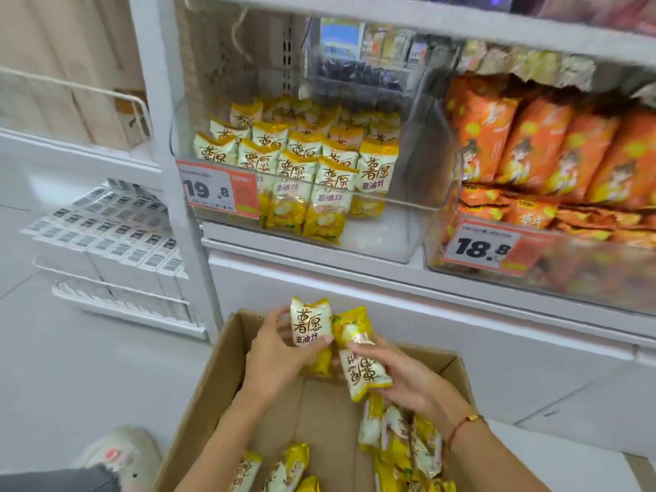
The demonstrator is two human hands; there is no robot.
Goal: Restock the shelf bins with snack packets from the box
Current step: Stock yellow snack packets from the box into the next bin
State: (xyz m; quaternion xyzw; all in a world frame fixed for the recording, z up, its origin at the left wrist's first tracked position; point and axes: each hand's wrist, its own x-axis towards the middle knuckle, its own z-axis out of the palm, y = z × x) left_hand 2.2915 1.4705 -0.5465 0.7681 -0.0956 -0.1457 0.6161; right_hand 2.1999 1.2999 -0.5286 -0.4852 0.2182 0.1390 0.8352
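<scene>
Cardboard, brown and open-topped, the box (220, 378) sits on the floor below the white shelf, with some loose glossy yellow-and-white snack packets (401, 445) lying crinkled inside. Above it the left hand (280, 353) curls fingers and thumb round one upright packet (309, 326); just beside it the right hand (408, 378) grips a second, inverted packet (362, 371). Higher up, the clear plastic bin (383, 239) holds rows of matching packets.
</scene>
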